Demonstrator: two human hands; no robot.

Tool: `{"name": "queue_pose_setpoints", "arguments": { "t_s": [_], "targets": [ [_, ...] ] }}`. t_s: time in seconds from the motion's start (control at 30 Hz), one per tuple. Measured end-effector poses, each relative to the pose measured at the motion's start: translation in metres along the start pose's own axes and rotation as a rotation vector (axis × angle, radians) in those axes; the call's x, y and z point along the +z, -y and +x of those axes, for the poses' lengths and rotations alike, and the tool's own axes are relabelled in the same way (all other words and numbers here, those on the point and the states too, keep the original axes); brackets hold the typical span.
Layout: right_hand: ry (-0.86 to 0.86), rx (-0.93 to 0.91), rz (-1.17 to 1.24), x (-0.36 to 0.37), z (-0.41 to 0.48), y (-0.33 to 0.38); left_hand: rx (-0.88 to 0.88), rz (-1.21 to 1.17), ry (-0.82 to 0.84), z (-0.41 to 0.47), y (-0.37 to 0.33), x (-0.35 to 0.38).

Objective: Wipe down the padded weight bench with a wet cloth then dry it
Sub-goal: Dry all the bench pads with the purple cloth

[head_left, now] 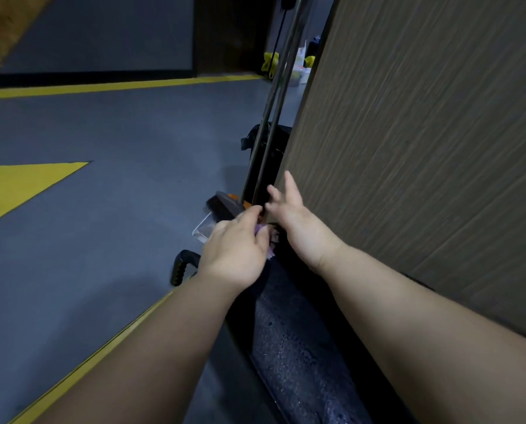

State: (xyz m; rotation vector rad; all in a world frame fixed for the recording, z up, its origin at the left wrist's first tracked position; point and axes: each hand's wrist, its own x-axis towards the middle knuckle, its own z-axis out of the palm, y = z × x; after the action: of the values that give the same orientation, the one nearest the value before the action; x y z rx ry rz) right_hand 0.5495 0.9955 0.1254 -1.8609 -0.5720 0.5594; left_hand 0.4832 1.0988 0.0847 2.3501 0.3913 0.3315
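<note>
Bench [295,341] left of wall [424,148] (touching)

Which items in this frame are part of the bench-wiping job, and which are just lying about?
Job items:
- padded bench, surface beaded with droplets
- purple cloth, bunched in the left hand
- right hand, open beside it

Lying about:
- clear container on the floor
- yellow items in the far corner
- black handle
- metal bars

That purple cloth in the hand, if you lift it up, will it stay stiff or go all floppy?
Probably floppy: the purple cloth is bunched and crumpled inside the left hand, with frayed bits poking out. It may be damp and a little heavy, since the black bench pad glistens with droplets. It should be easy to grip, not slippery.
</note>
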Motion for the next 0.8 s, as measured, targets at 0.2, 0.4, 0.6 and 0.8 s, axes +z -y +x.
{"name": "queue_pose_setpoints", "arguments": {
  "t_s": [0.2,0.4,0.6,0.8],
  "targets": [
    [0.032,0.076,-1.108,-0.004,-0.058,-0.021,-0.063,0.019,0.146,0.009,0.002,-0.005],
    [0.004,0.082,-1.137,0.0,-0.057,-0.016,-0.142,-0.082,0.192,0.009,0.009,-0.006],
    [-0.018,0.066,-1.125,0.0,-0.058,-0.019,-0.118,-0.302,0.049,-0.034,0.031,-0.007],
    [-0.03,0.056,-1.127,0.001,-0.058,-0.019,-0.117,-0.445,-0.033,-0.06,0.029,-0.005]
  ]
}}
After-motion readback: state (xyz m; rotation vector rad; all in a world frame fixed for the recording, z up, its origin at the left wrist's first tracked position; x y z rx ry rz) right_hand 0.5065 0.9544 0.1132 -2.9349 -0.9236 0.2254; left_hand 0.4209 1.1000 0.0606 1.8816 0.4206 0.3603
